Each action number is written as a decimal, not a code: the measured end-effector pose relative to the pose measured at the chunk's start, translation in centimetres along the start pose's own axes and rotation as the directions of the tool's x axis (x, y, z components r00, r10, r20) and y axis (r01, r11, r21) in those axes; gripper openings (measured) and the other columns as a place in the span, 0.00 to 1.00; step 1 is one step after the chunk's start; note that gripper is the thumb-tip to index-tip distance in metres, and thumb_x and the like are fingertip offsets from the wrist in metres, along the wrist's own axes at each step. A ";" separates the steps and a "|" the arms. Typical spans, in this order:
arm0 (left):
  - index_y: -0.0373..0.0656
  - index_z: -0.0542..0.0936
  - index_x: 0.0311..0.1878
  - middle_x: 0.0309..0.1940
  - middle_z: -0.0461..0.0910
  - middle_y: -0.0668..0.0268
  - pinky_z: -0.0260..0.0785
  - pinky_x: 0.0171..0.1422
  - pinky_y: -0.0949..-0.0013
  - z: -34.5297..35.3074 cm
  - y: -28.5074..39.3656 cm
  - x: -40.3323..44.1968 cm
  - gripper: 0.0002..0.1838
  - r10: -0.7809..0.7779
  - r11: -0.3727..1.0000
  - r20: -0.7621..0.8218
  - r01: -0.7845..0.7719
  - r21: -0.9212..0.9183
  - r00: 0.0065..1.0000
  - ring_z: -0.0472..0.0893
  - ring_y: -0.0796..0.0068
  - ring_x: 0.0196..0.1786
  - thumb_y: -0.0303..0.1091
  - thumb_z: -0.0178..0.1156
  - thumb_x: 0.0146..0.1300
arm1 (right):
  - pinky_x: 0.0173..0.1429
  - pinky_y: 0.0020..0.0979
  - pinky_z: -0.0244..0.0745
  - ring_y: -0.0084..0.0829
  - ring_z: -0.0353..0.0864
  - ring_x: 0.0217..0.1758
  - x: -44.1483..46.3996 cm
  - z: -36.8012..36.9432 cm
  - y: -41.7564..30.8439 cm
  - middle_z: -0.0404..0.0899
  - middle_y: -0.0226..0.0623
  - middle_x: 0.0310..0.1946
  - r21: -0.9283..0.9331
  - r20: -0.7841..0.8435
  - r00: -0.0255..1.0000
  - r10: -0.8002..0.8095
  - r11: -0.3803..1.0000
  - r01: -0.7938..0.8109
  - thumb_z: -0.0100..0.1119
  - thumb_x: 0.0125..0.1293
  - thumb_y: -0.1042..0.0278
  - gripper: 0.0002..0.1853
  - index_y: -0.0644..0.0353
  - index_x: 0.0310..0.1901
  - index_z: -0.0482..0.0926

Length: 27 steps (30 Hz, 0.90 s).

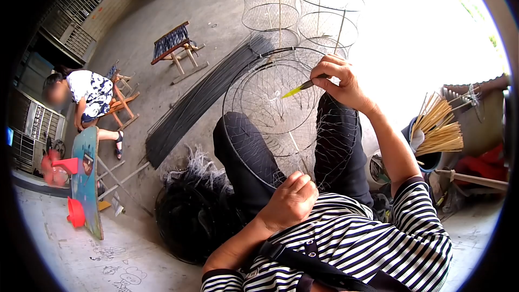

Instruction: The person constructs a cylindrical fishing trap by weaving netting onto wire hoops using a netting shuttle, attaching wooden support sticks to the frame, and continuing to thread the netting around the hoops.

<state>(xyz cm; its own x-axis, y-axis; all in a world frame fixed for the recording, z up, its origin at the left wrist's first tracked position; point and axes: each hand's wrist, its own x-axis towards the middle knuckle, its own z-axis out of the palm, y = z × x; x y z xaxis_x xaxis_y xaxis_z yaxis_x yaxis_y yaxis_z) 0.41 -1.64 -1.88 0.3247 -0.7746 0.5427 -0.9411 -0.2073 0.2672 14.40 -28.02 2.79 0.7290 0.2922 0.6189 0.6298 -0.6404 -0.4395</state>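
Note:
A round wire hoop strung with fine netting (270,94) lies across my lap, leaning on my knees. My right hand (340,80) is raised at the hoop's right side. It pinches a thin netting needle (295,90) with a yellow-green tip and a dark rear part; the tip points left, over the mesh. Close to my chest, my left hand (294,196) is closed at the near edge of the net. Its fingers seem to grip the mesh there, though the fingertips are partly hidden. Further net cage sections (268,11) with rings and upright sticks stretch away beyond the hoop.
A bundle of dark rods (203,105) lies on the floor at left, near a folding stool (175,46). Another person (89,94) sits behind a small blue table (85,184). Black netting (192,216) is heaped beside me. Bamboo sticks (438,127) stand in a bucket at right.

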 end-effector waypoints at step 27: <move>0.38 0.83 0.33 0.34 0.74 0.64 0.71 0.63 0.57 0.3 0.4 0.2 0.05 -0.015 1.000 -0.003 0.015 -0.006 1.000 0.77 0.63 0.49 0.26 0.64 0.52 | 0.48 0.36 0.79 0.37 0.85 0.41 -0.1 0.3 -0.7 0.83 0.36 0.36 0.076 0.043 0.997 0.059 0.995 -0.062 0.67 0.63 0.72 0.04 0.60 0.38 0.84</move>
<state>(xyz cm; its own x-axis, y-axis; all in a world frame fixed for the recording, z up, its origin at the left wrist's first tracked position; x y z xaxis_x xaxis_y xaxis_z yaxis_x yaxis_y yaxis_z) 0.08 -2.06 -1.86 0.3388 -0.7698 0.5409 -0.9356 -0.2150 0.2800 13.99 -27.40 2.85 0.7755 0.2842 0.5637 0.6021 -0.6013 -0.5252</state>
